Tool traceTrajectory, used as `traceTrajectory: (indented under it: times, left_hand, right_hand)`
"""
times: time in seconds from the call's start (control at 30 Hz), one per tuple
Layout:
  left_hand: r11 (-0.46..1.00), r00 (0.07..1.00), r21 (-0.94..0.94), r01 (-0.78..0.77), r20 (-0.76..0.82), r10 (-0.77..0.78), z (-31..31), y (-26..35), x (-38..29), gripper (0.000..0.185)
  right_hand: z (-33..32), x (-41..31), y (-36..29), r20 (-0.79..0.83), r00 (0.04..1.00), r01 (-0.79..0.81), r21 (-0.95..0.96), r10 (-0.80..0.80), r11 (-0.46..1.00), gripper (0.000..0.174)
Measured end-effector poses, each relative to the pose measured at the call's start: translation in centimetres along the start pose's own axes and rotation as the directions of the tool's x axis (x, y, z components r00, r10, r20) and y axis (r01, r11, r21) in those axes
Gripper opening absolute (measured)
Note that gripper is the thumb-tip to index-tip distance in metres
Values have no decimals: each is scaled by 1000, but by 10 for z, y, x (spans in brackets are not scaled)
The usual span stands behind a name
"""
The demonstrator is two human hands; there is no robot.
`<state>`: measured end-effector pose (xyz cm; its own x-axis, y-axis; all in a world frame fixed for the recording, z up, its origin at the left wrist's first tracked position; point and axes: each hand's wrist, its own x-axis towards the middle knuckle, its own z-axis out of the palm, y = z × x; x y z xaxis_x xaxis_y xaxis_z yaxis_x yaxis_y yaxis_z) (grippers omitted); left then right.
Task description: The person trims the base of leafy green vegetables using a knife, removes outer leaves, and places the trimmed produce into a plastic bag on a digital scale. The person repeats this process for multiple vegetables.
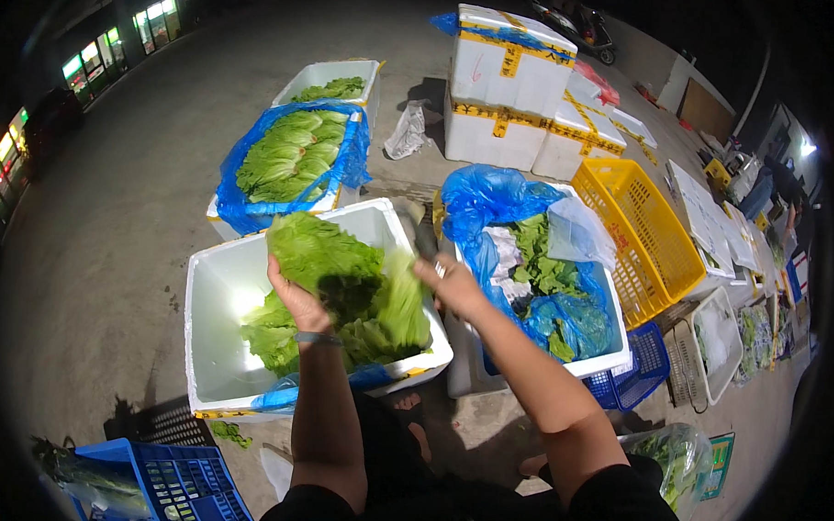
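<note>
My left hand [298,301] holds a leafy head of green lettuce [321,250] above an open white foam box [215,322]. My right hand [457,289] is closed around the handle of a tool [423,236], blurred by motion; it looks like a knife. Between the two hands, a loose lettuce leaf [403,305] is blurred over the box. More lettuce [269,345] lies inside at the right, partly hidden by my left arm. Right of it, another foam box [614,322] lined with a blue plastic bag [491,194] contains leafy greens [544,254].
Lettuce heads fill a blue-lined box [283,152] behind. Taped foam boxes [510,71] are stacked at the back. Yellow [638,241] and blue [637,365] plastic crates stand at the right. Another blue crate [182,486] is at lower left. A person [771,187] is at far right.
</note>
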<state>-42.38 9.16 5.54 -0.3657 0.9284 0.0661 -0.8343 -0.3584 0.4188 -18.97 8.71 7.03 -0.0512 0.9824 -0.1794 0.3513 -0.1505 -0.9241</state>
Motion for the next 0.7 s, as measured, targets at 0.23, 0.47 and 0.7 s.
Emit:
traceTrajectory:
  times: [0.23, 0.47, 0.7]
  left_hand:
    - [997, 990, -53, 48, -133, -55, -2, -15, -1, 59]
    - [929, 954, -237, 285, -21, -298, 8, -36, -10, 59]
    - [950, 859, 290, 117, 451, -243, 32, -75, -86, 70]
  right_hand:
    - [25, -17, 14, 196, 976, -172, 459, 90, 872, 40]
    - [31, -70, 16, 301, 937, -340, 686, 175, 643, 46]
    - [17, -59, 15, -30, 986, 159, 496, -166, 854, 73]
